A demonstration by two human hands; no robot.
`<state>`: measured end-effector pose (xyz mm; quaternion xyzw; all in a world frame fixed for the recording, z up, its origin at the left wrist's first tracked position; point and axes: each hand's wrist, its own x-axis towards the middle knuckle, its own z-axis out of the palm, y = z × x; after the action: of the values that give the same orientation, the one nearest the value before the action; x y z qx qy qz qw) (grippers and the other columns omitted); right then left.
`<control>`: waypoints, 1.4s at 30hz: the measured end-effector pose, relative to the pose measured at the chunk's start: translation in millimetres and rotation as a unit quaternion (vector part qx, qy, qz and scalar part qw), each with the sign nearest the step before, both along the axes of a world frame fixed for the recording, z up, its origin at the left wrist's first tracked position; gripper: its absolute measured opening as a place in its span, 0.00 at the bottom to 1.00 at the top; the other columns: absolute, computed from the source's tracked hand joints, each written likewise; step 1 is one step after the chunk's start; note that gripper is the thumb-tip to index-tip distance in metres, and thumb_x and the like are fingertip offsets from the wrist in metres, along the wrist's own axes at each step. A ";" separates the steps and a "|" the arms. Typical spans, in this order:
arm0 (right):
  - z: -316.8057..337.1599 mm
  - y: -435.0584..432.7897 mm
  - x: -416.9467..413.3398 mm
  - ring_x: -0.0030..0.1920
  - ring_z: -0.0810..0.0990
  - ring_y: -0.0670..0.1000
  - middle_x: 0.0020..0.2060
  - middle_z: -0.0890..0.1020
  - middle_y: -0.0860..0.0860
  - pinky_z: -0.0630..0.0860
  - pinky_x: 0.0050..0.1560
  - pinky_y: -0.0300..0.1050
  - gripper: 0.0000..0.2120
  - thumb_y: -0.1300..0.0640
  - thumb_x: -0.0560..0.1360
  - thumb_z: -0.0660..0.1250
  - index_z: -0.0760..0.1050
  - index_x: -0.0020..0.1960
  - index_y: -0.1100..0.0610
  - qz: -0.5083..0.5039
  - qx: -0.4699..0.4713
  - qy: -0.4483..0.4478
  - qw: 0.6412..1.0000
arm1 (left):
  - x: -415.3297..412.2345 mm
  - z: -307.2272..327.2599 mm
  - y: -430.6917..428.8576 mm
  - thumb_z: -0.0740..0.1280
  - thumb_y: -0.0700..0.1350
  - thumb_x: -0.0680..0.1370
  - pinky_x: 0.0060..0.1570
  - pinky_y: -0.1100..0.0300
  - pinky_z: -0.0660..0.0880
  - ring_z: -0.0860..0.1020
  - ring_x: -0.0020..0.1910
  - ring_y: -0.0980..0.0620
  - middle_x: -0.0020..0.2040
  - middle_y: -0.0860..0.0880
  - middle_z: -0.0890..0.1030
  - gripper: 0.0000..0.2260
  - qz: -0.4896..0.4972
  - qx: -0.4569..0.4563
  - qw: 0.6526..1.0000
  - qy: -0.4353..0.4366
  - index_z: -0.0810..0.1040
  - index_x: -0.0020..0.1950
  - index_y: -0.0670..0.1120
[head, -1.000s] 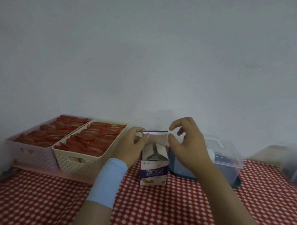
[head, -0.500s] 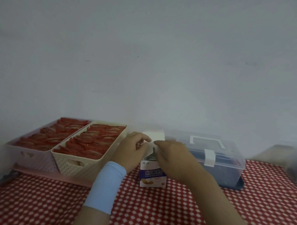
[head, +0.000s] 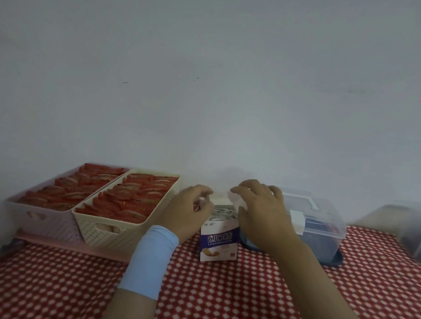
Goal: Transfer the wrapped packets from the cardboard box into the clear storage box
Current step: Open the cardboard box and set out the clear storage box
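Note:
A small white and purple cardboard box [head: 219, 243] stands upright on the checked cloth with its top open. Pale wrapped packets [head: 223, 212] show inside the opening. My left hand [head: 190, 212], with a blue wristband, grips the box's upper left edge with curled fingers. On the other side, my right hand [head: 262, 210] holds the box's upper right flap, its fingers arched over it. The clear storage box [head: 322, 219] sits just right of and behind the cardboard box, partly hidden by my right hand. It has a white latch and handle, and its lid is down.
Two perforated baskets, one pink [head: 36, 220] and one cream [head: 110, 229], stand at the left on a pink tray against the wall, full of red packets. Another clear container [head: 409, 230] is at the far right. A red and white checked cloth [head: 223, 292] covers the table.
The box's top flaps have been spread apart and the packets now show. My right hand moved from over the opening to the box's right side. The left hand stays at the left edge.

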<state>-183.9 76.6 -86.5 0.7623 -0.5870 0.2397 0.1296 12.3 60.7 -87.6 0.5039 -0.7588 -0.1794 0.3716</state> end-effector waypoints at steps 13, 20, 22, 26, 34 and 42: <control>2.5 5.8 4.9 0.44 0.72 0.52 0.43 0.81 0.47 0.63 0.57 0.52 0.16 0.50 0.80 0.53 0.78 0.44 0.49 -0.043 0.024 0.144 0.988 | 5.1 5.9 -3.6 0.71 0.58 0.73 0.66 0.62 0.63 0.69 0.68 0.57 0.74 0.56 0.69 0.32 -0.022 0.055 0.975 -0.213 0.68 0.75 0.53; -1.6 9.2 9.7 0.49 0.77 0.50 0.44 0.82 0.46 0.43 0.77 0.64 0.17 0.51 0.81 0.52 0.80 0.48 0.49 -0.040 0.042 0.138 0.989 | -2.1 -3.4 -3.4 0.75 0.50 0.72 0.62 0.61 0.65 0.69 0.68 0.52 0.66 0.53 0.72 0.32 -0.020 0.065 0.983 -0.168 0.68 0.74 0.53; -3.5 9.3 14.7 0.53 0.79 0.49 0.51 0.83 0.45 0.40 0.77 0.63 0.16 0.52 0.82 0.53 0.80 0.56 0.48 -0.016 0.051 0.111 0.992 | 1.5 -4.8 -3.4 0.76 0.47 0.71 0.58 0.62 0.67 0.70 0.65 0.52 0.59 0.56 0.72 0.29 -0.025 0.064 0.987 -0.144 0.72 0.70 0.54; -7.1 10.3 27.7 0.70 0.71 0.49 0.74 0.70 0.48 0.59 0.76 0.50 0.22 0.56 0.83 0.57 0.65 0.76 0.52 0.061 0.081 -0.065 0.993 | 16.6 -7.1 -10.8 0.77 0.50 0.69 0.66 0.57 0.69 0.71 0.66 0.53 0.66 0.55 0.69 0.33 0.023 0.033 0.993 -0.116 0.69 0.73 0.58; -27.3 10.3 48.7 0.73 0.66 0.46 0.75 0.66 0.47 0.60 0.69 0.32 0.25 0.60 0.83 0.59 0.62 0.79 0.53 0.088 0.163 -0.219 0.958 | 20.8 -16.4 -20.4 0.70 0.54 0.73 0.71 0.52 0.66 0.66 0.70 0.49 0.71 0.49 0.66 0.32 0.053 0.073 0.980 -0.180 0.64 0.76 0.56; 5.2 17.1 13.2 0.76 0.63 0.48 0.77 0.64 0.46 0.61 0.75 0.41 0.23 0.61 0.82 0.60 0.66 0.76 0.50 0.082 0.128 -0.201 0.968 | -2.9 6.1 -1.7 0.64 0.57 0.78 0.76 0.53 0.51 0.53 0.77 0.51 0.78 0.54 0.61 0.28 0.079 -0.036 0.977 -0.195 0.61 0.77 0.57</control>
<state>-170.7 93.8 -81.3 0.7545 -0.5621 0.3203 -0.1100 9.4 59.0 -81.6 0.5738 -0.7806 -0.0200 0.2471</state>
